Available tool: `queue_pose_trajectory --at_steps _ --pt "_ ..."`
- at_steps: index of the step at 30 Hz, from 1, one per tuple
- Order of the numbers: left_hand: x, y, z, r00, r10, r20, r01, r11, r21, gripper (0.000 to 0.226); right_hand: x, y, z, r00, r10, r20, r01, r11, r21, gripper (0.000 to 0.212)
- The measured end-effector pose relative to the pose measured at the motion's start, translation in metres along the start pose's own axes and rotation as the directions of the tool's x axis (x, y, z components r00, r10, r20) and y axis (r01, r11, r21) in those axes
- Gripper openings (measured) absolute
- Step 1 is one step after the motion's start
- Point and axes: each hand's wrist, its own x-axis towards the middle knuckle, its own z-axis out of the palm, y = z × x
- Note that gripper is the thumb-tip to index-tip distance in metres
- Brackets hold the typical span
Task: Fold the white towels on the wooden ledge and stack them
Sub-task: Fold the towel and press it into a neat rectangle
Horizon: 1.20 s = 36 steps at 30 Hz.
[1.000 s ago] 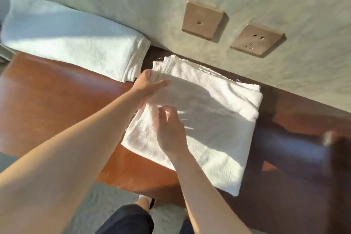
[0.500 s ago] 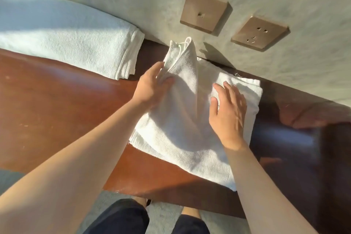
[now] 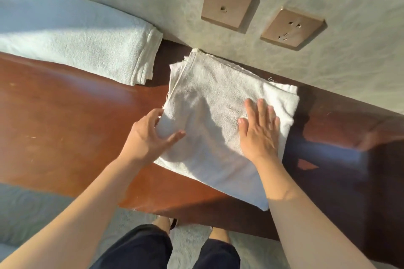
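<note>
A white towel lies folded on the wooden ledge, its far edge against the wall. My left hand grips the towel's left edge, thumb on top and fingers curled under the fold. Flat on the towel's right half rests my right hand, fingers straight and pressing down. A second folded white towel sits at the back left of the ledge, apart from the first.
Two bronze wall plates, a switch and a socket, are set in the textured wall just behind the towel. The ledge's front edge runs close to my legs. The ledge's right end lies in dark shadow.
The raised fold that my left hand held up has been laid down flat. My right hand slid a little toward the right half and now presses the towel.
</note>
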Motion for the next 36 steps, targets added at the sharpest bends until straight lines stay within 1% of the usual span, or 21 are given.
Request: queue_pose_trajectory --at_steps 2,3,6,8,10,12,14,15,16,18,20,21,23,24,25,27,29,31,32,34,36 --pt "-0.003 -0.003 -0.007 1.0 -0.008 0.023 0.009 0.997 -0.078 0.056 -0.003 -0.001 0.001 1.0 0.015 -0.004 -0.015 1.0 -0.01 0.063" --pt "-0.001 -0.007 -0.007 0.999 -0.031 0.024 0.033 0.996 -0.079 0.056 -0.004 -0.001 0.002 1.0 0.017 -0.006 -0.017 1.0 -0.017 0.063" --pt "0.008 -0.016 0.002 0.995 -0.091 0.04 0.089 0.995 0.042 0.066 -0.008 0.001 0.003 1.0 0.029 -0.005 -0.029 0.999 -0.016 0.063" --pt "0.009 -0.016 0.006 0.996 -0.088 0.02 0.089 0.996 -0.003 0.07 -0.016 -0.001 0.001 0.999 0.054 -0.008 -0.054 0.999 -0.004 0.061" --pt "0.003 -0.016 0.008 0.997 -0.049 -0.064 0.05 0.999 0.012 0.073 -0.029 -0.005 -0.001 0.991 0.13 -0.033 -0.13 0.992 0.001 0.058" --pt "-0.006 -0.016 0.012 0.975 0.067 -0.213 -0.021 0.977 0.214 0.067 -0.047 -0.014 -0.001 0.964 0.262 0.048 -0.262 0.965 -0.004 0.059" --pt "-0.018 -0.007 0.023 0.928 0.17 -0.333 -0.064 0.95 0.306 0.048 -0.064 -0.029 -0.002 0.887 0.424 0.182 -0.433 0.901 0.011 0.064" --pt "-0.027 0.001 0.032 0.918 0.197 -0.344 -0.087 0.947 0.309 0.043 -0.073 -0.037 -0.004 0.848 0.483 0.219 -0.498 0.867 0.013 0.066" --pt "-0.035 0.01 0.044 0.93 0.195 -0.313 -0.096 0.947 0.306 0.044 -0.081 -0.045 -0.008 0.822 0.518 0.234 -0.534 0.845 0.006 0.066" --pt "-0.049 0.029 0.074 0.988 0.083 -0.132 -0.04 0.954 0.297 0.063 -0.089 -0.053 -0.015 0.816 0.531 0.23 -0.543 0.84 -0.014 0.058" --pt "-0.051 0.035 0.105 1.0 -0.019 -0.003 0.018 0.926 0.377 0.081 -0.083 -0.054 -0.021 0.852 0.492 0.181 -0.505 0.863 0.032 0.04" --pt "-0.046 0.033 0.115 1.0 -0.023 0.001 0.021 0.91 0.414 0.084 -0.077 -0.052 -0.021 0.887 0.446 0.118 -0.456 0.887 0.079 0.033" --pt "-0.031 0.025 0.12 0.997 0.069 -0.039 -0.042 0.872 0.488 0.085 -0.062 -0.049 -0.022 0.959 0.275 -0.063 -0.262 0.951 0.161 0.026" --pt "-0.023 0.021 0.118 0.99 0.13 -0.047 -0.084 0.838 0.539 0.084 -0.053 -0.047 -0.023 0.979 0.147 -0.143 -0.123 0.979 0.165 0.026" --pt "-0.011 0.017 0.114 0.983 0.183 -0.033 -0.13 0.805 0.579 0.084 -0.043 -0.043 -0.023 0.983 0.018 -0.182 0.01 0.988 0.153 0.029" --pt "0.017 0.013 0.101 0.958 0.286 0.036 -0.245 0.741 0.625 0.083 -0.024 -0.035 -0.02 0.968 -0.217 -0.126 0.231 0.966 0.112 0.038" --pt "0.044 0.017 0.087 0.929 0.357 0.096 -0.329 0.678 0.657 0.08 -0.01 -0.02 -0.012 0.932 -0.361 -0.029 0.363 0.929 0.078 0.051" --pt "0.054 0.027 0.08 0.925 0.356 0.132 -0.334 0.598 0.729 0.073 -0.006 -0.004 -0.003 0.932 -0.361 0.022 0.359 0.931 0.061 0.057" --pt "0.051 0.03 0.081 0.931 0.345 0.121 -0.316 0.593 0.74 0.07 -0.005 0.001 -0.001 0.937 -0.348 -0.009 0.348 0.936 0.042 0.058" --pt "0.027 0.035 0.092 0.935 0.352 0.044 -0.289 0.684 0.67 0.064 -0.007 -0.001 -0.002 0.959 -0.275 -0.061 0.277 0.96 0.029 0.059" --pt "0.0 0.033 0.104 0.929 0.369 0.008 -0.306 0.759 0.574 0.065 -0.004 -0.015 -0.006 0.977 -0.198 -0.074 0.204 0.976 0.078 0.06"
